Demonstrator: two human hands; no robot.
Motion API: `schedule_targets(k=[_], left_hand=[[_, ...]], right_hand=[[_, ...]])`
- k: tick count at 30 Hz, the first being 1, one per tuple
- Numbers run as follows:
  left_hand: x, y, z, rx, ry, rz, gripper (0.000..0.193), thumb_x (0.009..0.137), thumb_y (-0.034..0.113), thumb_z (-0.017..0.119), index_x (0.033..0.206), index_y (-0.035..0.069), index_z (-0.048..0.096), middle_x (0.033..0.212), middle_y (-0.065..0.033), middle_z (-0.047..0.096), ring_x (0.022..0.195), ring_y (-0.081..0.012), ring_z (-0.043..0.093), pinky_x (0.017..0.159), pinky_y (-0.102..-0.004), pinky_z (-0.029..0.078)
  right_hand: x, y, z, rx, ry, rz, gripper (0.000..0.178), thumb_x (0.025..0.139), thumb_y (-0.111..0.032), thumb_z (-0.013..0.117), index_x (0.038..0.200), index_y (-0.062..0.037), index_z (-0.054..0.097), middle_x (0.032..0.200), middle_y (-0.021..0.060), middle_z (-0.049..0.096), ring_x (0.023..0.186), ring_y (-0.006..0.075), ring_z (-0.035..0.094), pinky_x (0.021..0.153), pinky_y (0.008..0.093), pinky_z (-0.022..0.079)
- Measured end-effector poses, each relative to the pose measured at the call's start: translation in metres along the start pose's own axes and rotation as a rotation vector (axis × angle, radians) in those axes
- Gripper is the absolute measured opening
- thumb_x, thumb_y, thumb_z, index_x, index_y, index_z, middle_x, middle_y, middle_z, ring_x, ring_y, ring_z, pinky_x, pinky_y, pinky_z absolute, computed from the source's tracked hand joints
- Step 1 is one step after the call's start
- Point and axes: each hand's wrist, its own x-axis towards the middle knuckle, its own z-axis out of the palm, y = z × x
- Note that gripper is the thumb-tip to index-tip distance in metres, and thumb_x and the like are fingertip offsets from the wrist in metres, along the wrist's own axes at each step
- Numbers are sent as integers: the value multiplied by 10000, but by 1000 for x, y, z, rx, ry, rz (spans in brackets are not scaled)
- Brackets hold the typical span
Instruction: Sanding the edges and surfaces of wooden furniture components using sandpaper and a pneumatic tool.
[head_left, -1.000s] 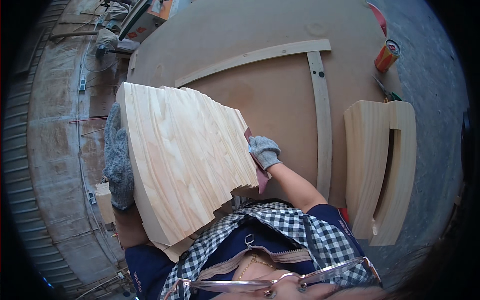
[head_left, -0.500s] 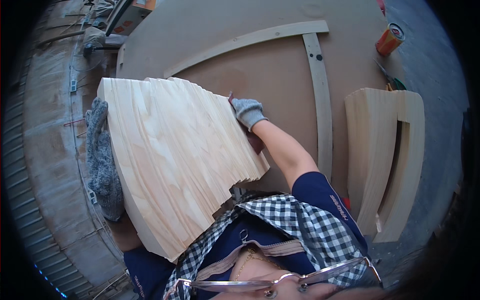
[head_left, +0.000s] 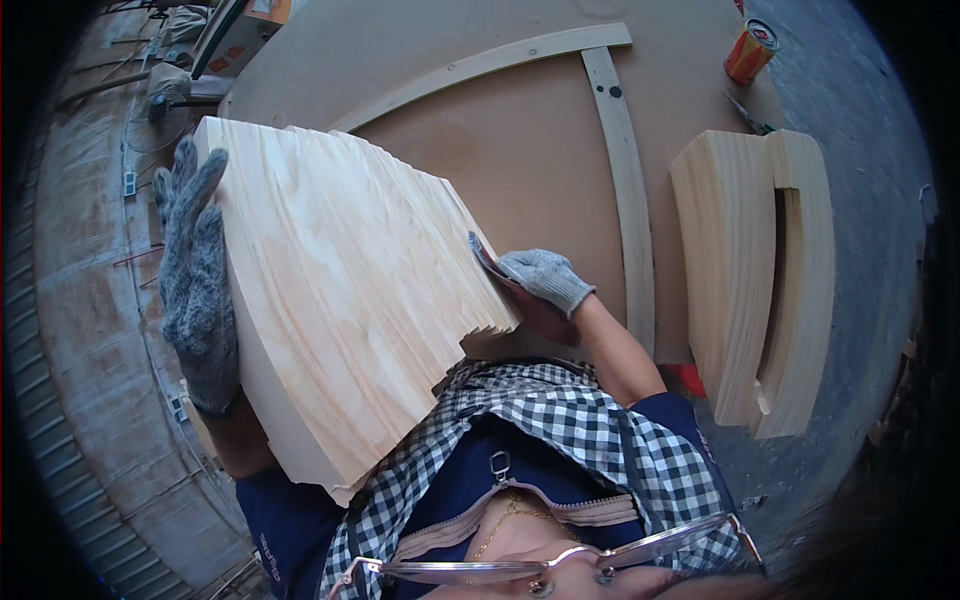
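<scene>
In the head view, the gloved left hand [head_left: 197, 290] is lying flat along the left side of a large stack of pale wooden boards [head_left: 340, 290], fingers outstretched! Over on the opposite edge, the gloved right hand [head_left: 545, 275] is gripping a dark-red sandpaper sheet [head_left: 540, 312], which is touching the stack's ends. That stack is sitting right before the checked apron [head_left: 560, 410]. Farther right, a second board stack [head_left: 725, 270] is standing near an orange can [head_left: 750, 58] on the tabletop [head_left: 680, 90].
</scene>
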Motion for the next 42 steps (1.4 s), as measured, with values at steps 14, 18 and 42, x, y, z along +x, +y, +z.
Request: schedule_targets(k=[14, 18, 42], left_hand=[[-47, -24, -14, 69, 5, 231, 326, 984, 132, 355, 1149, -34, 583, 1284, -167, 538, 1317, -286, 390, 1130, -412, 223], [-113, -65, -37, 291, 133, 494, 277, 849, 38, 535, 1119, 6, 591, 1187, -202, 585, 1178, -348, 531, 1060, -465, 351], [-134, -227, -75, 205, 319, 1072, 406, 892, 70, 500, 1297, 70, 513, 1251, -113, 565, 1177, -290, 525, 1040, -431, 375]], right_hand=[[-84, -77, 61, -78, -37, 25, 597, 833, -205, 478, 1388, -17, 359, 1327, 247, 471, 1182, 371, 505, 1030, 402, 386], [-91, -90, 132, -136, 51, 30, 606, 814, -133, 467, 1401, -37, 352, 1355, 234, 451, 1204, 357, 492, 1036, 391, 381], [-65, -103, 345, -87, 1275, 593, 405, 866, -286, 604, 1105, 41, 582, 1005, 260, 628, 930, 400, 605, 802, 447, 469]])
